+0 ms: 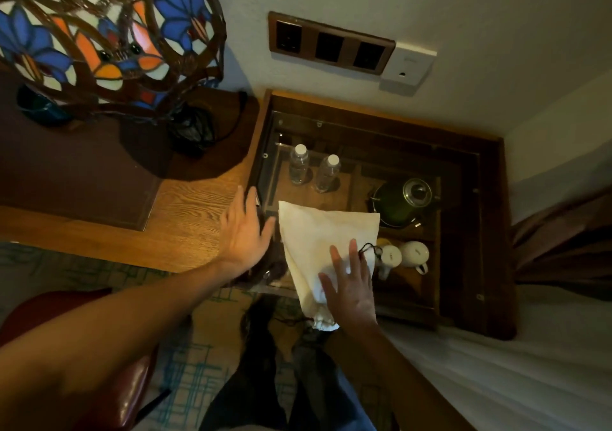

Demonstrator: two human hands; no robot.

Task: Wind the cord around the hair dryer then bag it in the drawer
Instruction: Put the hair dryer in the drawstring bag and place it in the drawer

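A cream drawstring bag (318,232) lies bulging on the front of a glass-topped wooden cabinet (334,132), with its gathered mouth (323,322) hanging over the near edge. No hair dryer or cord shows, and the bag hides its contents. My right hand (351,286) rests flat on the bag with fingers spread, next to a black drawstring loop (369,249). My left hand (245,232) is open with fingers apart, just left of the bag over the desk corner. A dark space below that hand is unclear.
Under the glass stand two water bottles (299,164), a dark kettle (402,202) and white cups (414,253). A stained-glass lamp (106,33) stands on the wooden desk (185,222) at left. A red chair (126,397) is near left, a bed (530,364) at right, wall sockets (331,46) behind.
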